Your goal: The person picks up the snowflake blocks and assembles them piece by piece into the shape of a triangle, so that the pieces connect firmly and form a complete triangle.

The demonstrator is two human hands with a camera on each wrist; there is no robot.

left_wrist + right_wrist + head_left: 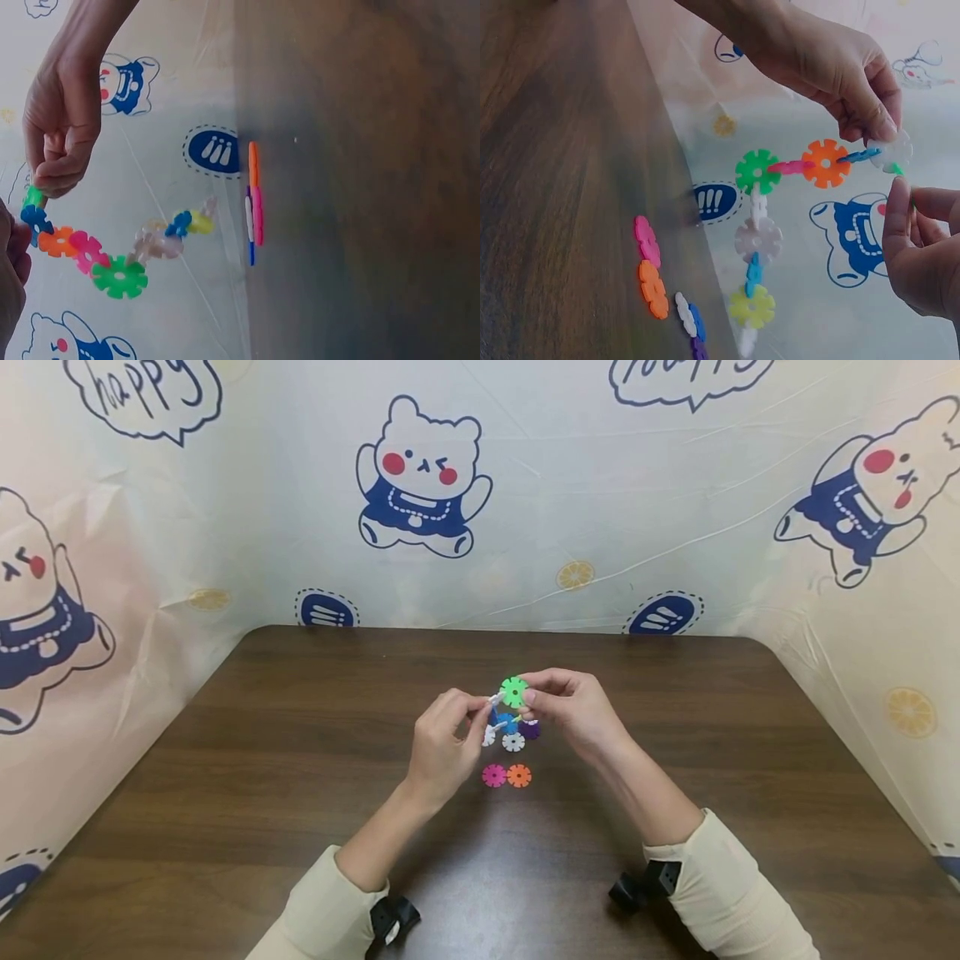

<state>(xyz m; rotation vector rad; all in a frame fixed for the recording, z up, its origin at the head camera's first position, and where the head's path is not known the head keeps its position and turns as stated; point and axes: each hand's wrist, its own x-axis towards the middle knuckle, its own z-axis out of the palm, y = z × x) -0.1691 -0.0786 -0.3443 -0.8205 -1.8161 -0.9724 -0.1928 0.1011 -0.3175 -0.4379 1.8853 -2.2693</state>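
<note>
My left hand (pixel 450 739) pinches a white notched disc (pixel 892 151) at the end of a chain of interlocking snowflake discs. From there the chain dangles above the table, running through blue, an orange disc (pixel 826 163), pink, a green disc (pixel 120 277), white, blue and a yellow disc (pixel 752 306). My right hand (pixel 573 710) holds another green disc (pixel 513 692) between thumb and fingers, its edge right at the white disc. In the left wrist view, my left hand (pixel 10 262) shows only partly at the frame's edge.
Loose discs lie on the brown table (pixel 300 777) below the hands: a pink disc (pixel 493 775), an orange disc (pixel 519 775), a white disc (pixel 513 742), a purple disc (pixel 530 729) and a blue disc (pixel 697 322). A printed curtain (pixel 525 527) stands behind the table.
</note>
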